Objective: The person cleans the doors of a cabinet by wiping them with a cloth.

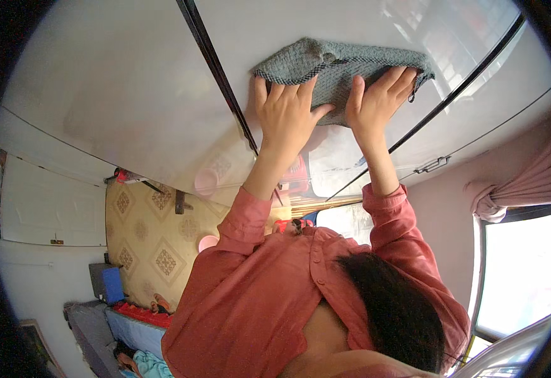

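Observation:
A grey-green cloth (337, 71) with a checked edge lies spread on a glossy white panel (129, 71) with dark seams. My left hand (287, 106) presses at the cloth's left part, fingertips tucked under its folded edge and thumb out to the side. My right hand (382, 99) is at the right part of the cloth, its fingers under the edge and its thumb apart. Both hands lie flat rather than closed, and the fingertips are hidden by the fold.
A pink tub (208, 243) stands on the patterned floor (181, 227). At left are a white door (53, 203) and a blue-and-black box (107, 283); a person (126, 361) lies at lower left. A tied curtain (521, 179) hangs by the window (521, 274).

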A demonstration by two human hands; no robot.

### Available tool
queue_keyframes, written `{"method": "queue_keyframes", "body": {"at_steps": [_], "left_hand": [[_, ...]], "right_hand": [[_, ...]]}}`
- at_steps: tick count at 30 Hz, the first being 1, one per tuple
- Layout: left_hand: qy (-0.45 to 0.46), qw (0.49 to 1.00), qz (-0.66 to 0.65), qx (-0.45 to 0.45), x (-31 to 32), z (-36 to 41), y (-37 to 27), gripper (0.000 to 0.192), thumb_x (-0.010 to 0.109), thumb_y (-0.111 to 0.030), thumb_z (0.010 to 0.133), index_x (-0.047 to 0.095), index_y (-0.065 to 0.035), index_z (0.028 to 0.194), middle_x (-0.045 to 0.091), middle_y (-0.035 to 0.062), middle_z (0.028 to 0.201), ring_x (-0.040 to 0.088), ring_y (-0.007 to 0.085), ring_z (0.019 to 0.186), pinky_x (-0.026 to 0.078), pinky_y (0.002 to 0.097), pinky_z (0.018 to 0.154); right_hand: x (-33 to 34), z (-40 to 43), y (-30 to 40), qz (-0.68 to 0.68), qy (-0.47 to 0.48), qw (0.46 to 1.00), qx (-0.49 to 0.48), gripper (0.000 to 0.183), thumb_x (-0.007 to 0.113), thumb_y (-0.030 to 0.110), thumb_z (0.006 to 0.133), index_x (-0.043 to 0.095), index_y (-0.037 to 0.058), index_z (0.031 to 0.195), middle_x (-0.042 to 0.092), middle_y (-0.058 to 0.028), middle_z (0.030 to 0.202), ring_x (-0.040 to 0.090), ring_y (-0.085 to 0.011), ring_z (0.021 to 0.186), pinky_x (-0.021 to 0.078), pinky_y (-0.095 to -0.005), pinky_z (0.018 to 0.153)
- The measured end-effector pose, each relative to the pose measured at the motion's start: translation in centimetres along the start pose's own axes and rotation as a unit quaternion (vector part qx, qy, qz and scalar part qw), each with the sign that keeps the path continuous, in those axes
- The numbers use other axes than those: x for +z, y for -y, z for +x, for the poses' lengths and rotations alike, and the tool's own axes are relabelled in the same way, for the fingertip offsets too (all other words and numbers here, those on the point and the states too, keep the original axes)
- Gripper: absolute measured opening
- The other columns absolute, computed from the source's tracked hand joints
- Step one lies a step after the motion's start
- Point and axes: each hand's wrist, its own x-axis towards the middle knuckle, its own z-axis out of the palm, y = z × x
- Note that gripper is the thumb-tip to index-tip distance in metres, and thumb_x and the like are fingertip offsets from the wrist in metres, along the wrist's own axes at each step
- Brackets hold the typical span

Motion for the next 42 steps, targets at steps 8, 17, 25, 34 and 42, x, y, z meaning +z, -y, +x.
{"method": "queue_keyframes", "body": {"at_steps": [8,17,25,34,42], "left_hand": [[-0.052,0.998,0.033,0.020,1.7,-2.1,1.0,0.075,0.070,-0.058,0.057,0.057,-0.0060,0.110,0.063,0.0087,0.082,0.056,0.0274,0.081,0.022,0.0563,0.096],[-0.026,0.998,0.047,0.011,0.3,-1.2,1.8,0.084,0.068,-0.062,0.056,0.052,-0.0033,0.114,0.062,0.0108,0.086,0.054,0.0311,0.089,0.018,0.0593,0.097],[-0.013,0.999,0.043,-0.009,-0.2,-1.7,2.2,0.071,0.069,-0.056,0.058,0.058,-0.0055,0.106,0.063,0.0088,0.083,0.054,0.0282,0.088,0.020,0.0571,0.098],[0.003,0.998,0.047,-0.031,-0.9,-2.6,2.4,0.058,0.068,-0.052,0.062,0.062,-0.0096,0.101,0.064,0.0044,0.089,0.054,0.0239,0.091,0.026,0.0533,0.095],[0.050,0.996,0.062,-0.039,-0.6,-2.7,2.9,0.056,0.058,-0.057,0.072,0.064,-0.0082,0.100,0.063,0.0099,0.068,0.058,0.0287,0.069,0.026,0.0577,0.093]], "right_hand": [[1.3,-2.9,-0.6,-0.038,0.036,0.999,-0.004,0.078,0.055,0.052,0.075,0.034,-0.0131,0.113,0.032,-0.0324,0.117,0.031,-0.0474,0.107,0.0223,-0.0586,0.090],[1.2,-0.5,1.2,-0.001,-0.006,1.000,-0.004,0.074,0.055,0.050,0.075,0.036,-0.0114,0.112,0.034,-0.0305,0.117,0.033,-0.0456,0.107,0.0160,-0.0613,0.094],[1.3,-1.6,1.3,-0.036,0.031,0.998,-0.049,0.067,0.054,0.040,0.077,0.033,-0.0143,0.111,0.029,-0.0353,0.119,0.031,-0.0484,0.105,0.0228,-0.0568,0.088],[1.7,-2.3,1.4,-0.005,-0.002,0.999,-0.042,0.067,0.055,0.053,0.074,0.044,-0.0063,0.103,0.041,-0.0254,0.107,0.039,-0.0425,0.100,0.0169,-0.0610,0.096],[0.5,-1.6,1.4,-0.043,0.042,0.994,-0.093,0.061,0.057,0.054,0.075,0.050,-0.0032,0.094,0.048,-0.0161,0.092,0.052,-0.0307,0.084,0.0113,-0.0548,0.103]]}}
